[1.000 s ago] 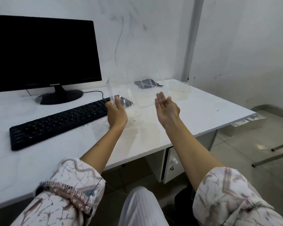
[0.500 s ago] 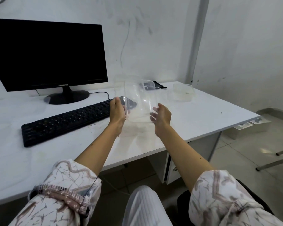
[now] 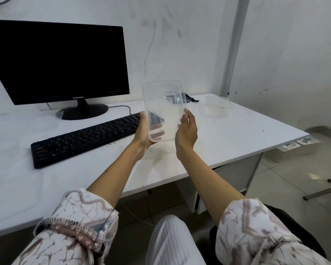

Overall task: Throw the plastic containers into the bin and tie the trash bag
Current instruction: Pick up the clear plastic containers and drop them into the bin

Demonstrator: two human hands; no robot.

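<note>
Head view showed both hands raised over the table's front edge with a clear plastic container (image 3: 163, 109) stood on end between them. Left hand (image 3: 141, 133) gripped its lower left side, fingers curled behind the wall; right hand (image 3: 186, 131) steadied the right rim, fingers wrapped loosely on it. Held clear of the surface, it was probably ready for carrying off. A second container (image 3: 216, 107) sat near the far right corner. No bin was visible. A keyboard (image 3: 84, 138) lay left of the hands.
</note>
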